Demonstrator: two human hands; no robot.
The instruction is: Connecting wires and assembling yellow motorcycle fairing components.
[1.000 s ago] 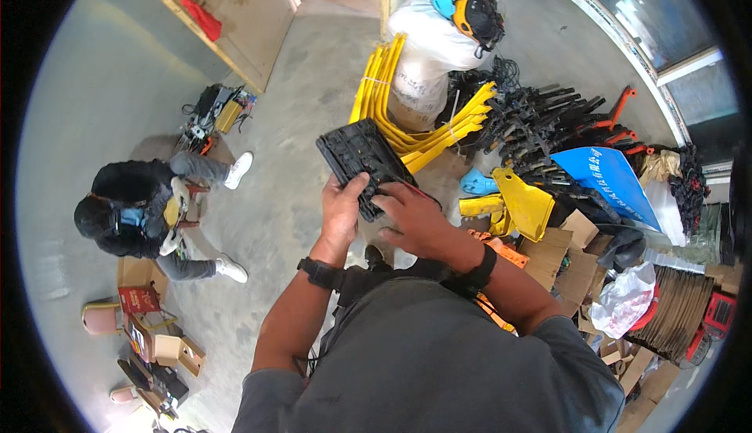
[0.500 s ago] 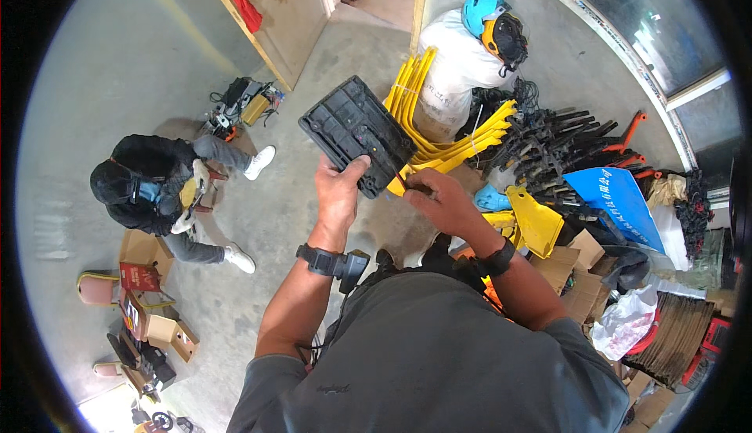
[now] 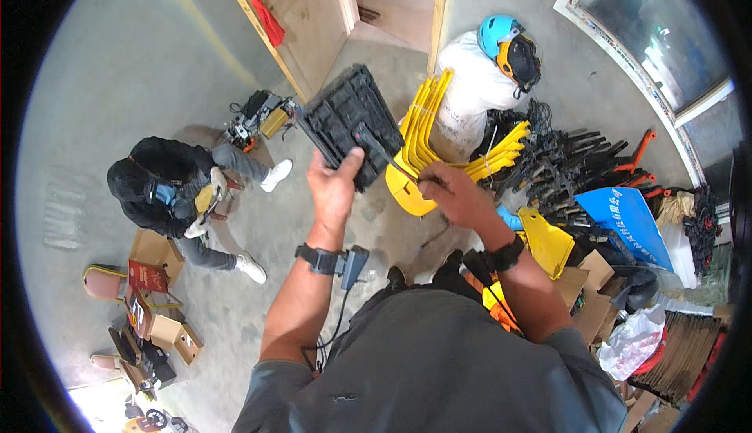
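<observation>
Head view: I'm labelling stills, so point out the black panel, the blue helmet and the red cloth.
Black panel (image 3: 346,119): head view, middle of its ribbed face.
Blue helmet (image 3: 494,35): head view, on its shell.
Red cloth (image 3: 269,22): head view, its middle.

You've got a scuffed grey floor (image 3: 231,319) under you, plain grey wall (image 3: 86,112) along the left, wooden door (image 3: 304,2) hanging open far side, pale-framed window (image 3: 654,37) far right, pink chair (image 3: 103,284) near left, bright glare (image 3: 98,400) nearer still.
</observation>
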